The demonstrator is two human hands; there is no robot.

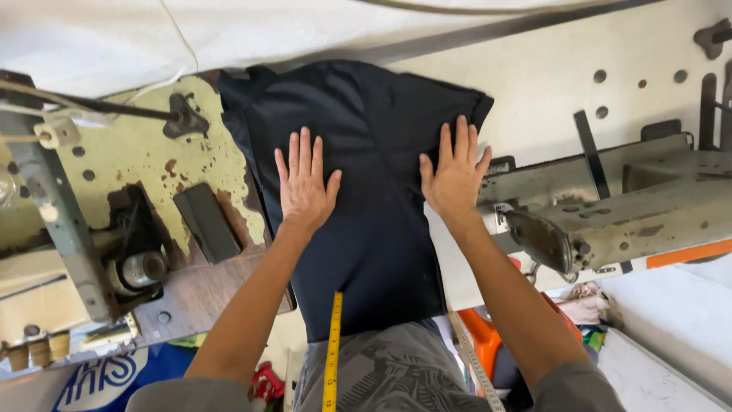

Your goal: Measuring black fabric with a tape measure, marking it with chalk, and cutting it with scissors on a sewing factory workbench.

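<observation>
A dark navy piece of cloth (366, 152) lies flat on the worn work table (145, 152), its near end hanging over the front edge toward my body. My left hand (305, 183) presses flat on the cloth's left half, fingers spread. On the cloth's right edge rests my right hand (455, 172), also flat with fingers apart, its outer fingers close to the table surface. Neither hand grasps anything. A yellow measuring tape (332, 351) hangs down my front over a grey printed shirt.
A sewing machine body (625, 206) lies to the right, next to my right wrist. A metal bracket with a motor (137, 267) stands at the left edge, beside a dark block (206, 221). White fabric (152, 30) covers the far side. An orange object (480, 336) sits below.
</observation>
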